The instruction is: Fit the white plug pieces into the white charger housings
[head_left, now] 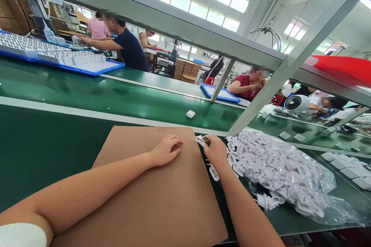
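Observation:
A flat sheet of brown cardboard [162, 200] lies on the green work surface in front of me. My left hand [166, 150] rests on it, fingers loosely bent and apart, with nothing in them. Just past the cardboard's right edge, my right hand [216, 150] pinches a small white plastic part [200, 139] between thumb and fingers. Under that wrist lies a loose oval white piece [214, 173]. To the right, a heap of similar white plastic parts [269, 162] spills from a clear plastic bag [327, 177].
A small white case [190, 114] sits on the green conveyor [139, 98] beyond. A slanting metal post [261, 88] rises behind the heap. Blue-rimmed trays [97, 70] of white parts stand at far left, white boxes [355, 171] at right. Several people work across the line.

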### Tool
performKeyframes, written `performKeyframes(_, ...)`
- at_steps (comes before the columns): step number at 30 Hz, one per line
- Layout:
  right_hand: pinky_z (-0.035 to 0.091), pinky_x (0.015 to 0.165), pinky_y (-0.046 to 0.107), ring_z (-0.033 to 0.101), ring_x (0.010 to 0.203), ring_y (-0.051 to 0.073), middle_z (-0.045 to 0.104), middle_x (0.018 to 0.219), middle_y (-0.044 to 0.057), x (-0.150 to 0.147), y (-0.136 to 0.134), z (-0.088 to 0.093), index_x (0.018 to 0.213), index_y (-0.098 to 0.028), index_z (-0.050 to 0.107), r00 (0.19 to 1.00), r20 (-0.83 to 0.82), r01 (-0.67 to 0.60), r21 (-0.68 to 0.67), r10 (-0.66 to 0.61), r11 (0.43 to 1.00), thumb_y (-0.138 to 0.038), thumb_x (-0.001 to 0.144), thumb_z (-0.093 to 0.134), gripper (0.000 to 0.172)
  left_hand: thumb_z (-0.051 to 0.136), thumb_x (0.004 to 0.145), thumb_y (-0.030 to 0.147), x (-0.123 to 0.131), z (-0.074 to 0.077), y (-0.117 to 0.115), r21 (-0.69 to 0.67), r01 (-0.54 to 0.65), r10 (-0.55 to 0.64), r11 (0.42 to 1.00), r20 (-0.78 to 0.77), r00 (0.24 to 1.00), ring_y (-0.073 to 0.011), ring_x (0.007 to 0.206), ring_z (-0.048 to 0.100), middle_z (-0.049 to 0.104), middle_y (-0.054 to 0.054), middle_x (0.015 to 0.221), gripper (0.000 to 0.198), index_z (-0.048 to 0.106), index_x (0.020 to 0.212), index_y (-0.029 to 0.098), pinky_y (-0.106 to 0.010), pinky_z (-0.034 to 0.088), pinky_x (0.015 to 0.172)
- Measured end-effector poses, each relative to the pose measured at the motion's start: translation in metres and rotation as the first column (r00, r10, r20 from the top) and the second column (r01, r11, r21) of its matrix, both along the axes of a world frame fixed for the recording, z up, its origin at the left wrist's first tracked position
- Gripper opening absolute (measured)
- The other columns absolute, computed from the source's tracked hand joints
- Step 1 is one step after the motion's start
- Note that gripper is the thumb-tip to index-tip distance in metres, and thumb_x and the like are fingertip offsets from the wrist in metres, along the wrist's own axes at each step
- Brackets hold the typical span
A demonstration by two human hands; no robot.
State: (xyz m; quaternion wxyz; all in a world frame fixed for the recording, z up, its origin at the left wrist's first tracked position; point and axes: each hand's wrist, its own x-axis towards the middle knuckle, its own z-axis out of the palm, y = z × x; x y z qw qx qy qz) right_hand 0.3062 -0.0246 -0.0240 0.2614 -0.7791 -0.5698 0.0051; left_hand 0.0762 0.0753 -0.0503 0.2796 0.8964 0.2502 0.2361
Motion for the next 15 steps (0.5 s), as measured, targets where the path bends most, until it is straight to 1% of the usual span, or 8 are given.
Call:
performKeyframes(3,0.051,0.088,0.035,0.064,0.108,0.024,0.063,0.120,0.009,-0.017,-0.001,-0.008,0.093,-0.021,0.067,0.976,-0.141,-0.150,0.124,0.167,0.981,-0.015,0.079,0.061,0.016,0.052,0.089,0.028,0.001,-0.003,0.004,-0.001,-0.113,0.113,0.994,0.098,0.989,-0.0296,0.126,0.054,0.066,-0.009,0.127,0.031,0.068,0.115,0.021,-0.052,0.041,0.114)
performKeyframes(5,0.051,0.091,0.036,0.062,0.114,0.024,0.059,0.130,0.011,-0.030,-0.003,-0.013,0.091,-0.021,0.063,0.942,-0.205,-0.238,0.158,0.267,0.958,-0.015,0.078,0.063,0.015,0.051,0.088,0.025,0.002,-0.005,0.007,-0.029,-0.194,0.196,0.981,0.148,0.969,-0.0295,0.125,0.054,0.067,-0.009,0.125,0.031,0.068,0.113,0.021,-0.052,0.043,0.113)
performKeyframes(6,0.051,0.089,0.035,0.062,0.111,0.024,0.060,0.128,0.010,-0.037,-0.005,-0.014,0.090,-0.021,0.061,0.926,-0.224,-0.276,0.155,0.305,0.949,-0.014,0.076,0.063,0.016,0.050,0.087,0.024,0.002,-0.005,0.008,-0.050,-0.225,0.230,0.973,0.165,0.959,-0.0294,0.125,0.054,0.067,-0.009,0.124,0.031,0.069,0.112,0.021,-0.052,0.044,0.112)
performKeyframes(8,0.050,0.081,0.032,0.062,0.095,0.020,0.064,0.110,0.006,-0.049,-0.011,-0.013,0.086,-0.022,0.056,0.904,-0.238,-0.337,0.116,0.356,0.934,-0.008,0.073,0.061,0.020,0.049,0.086,0.024,0.002,-0.005,0.010,-0.082,-0.265,0.276,0.961,0.183,0.944,-0.0292,0.124,0.054,0.068,-0.008,0.122,0.032,0.069,0.111,0.021,-0.051,0.044,0.112)
performKeyframes(10,0.046,0.073,0.028,0.058,0.081,0.017,0.061,0.093,0.002,-0.057,-0.016,-0.008,0.081,-0.022,0.052,0.895,-0.221,-0.384,0.062,0.388,0.921,-0.003,0.070,0.059,0.023,0.050,0.085,0.024,0.002,-0.005,0.012,-0.093,-0.275,0.288,0.957,0.182,0.940,-0.0291,0.124,0.055,0.068,-0.008,0.121,0.032,0.069,0.110,0.021,-0.051,0.044,0.112)
performKeyframes(12,0.042,0.070,0.027,0.053,0.077,0.015,0.057,0.089,0.000,-0.062,-0.020,-0.001,0.078,-0.021,0.050,0.890,-0.197,-0.419,0.004,0.411,0.908,-0.002,0.071,0.061,0.023,0.051,0.085,0.026,0.002,-0.003,0.013,-0.094,-0.276,0.289,0.957,0.170,0.942,-0.0293,0.124,0.055,0.068,-0.008,0.121,0.032,0.068,0.111,0.022,-0.051,0.043,0.113)
performKeyframes(15,0.038,0.069,0.026,0.051,0.075,0.013,0.057,0.093,0.001,-0.063,-0.022,0.004,0.077,-0.020,0.051,0.892,-0.174,-0.434,-0.067,0.418,0.898,-0.008,0.079,0.064,0.018,0.052,0.084,0.028,0.003,-0.001,0.014,-0.104,-0.284,0.298,0.953,0.159,0.941,-0.0293,0.124,0.055,0.068,-0.008,0.122,0.032,0.069,0.110,0.022,-0.050,0.043,0.114)
